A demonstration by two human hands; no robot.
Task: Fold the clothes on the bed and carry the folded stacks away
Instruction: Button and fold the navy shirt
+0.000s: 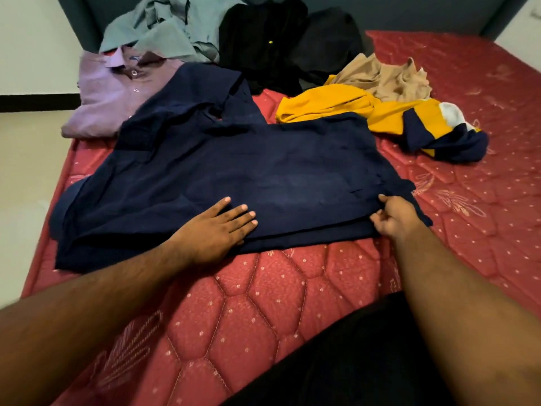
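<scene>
The left hand [218,227] presses flat on the near hem of the navy shirt [248,162], which lies spread with its long axis left to right across the red bed [263,303]. The right hand [395,216] pinches its near right corner. Unfolded clothes [366,109] crowd the far side.

Soft, even indoor light with no glare and only faint shadows. The red mattress [292,303] reads clearly, while the black clothes [263,39] at the far end lose detail in darkness. Wide-angle bending curves the edges; the forearms [87,317] nearest the camera are slightly blurred.
</scene>
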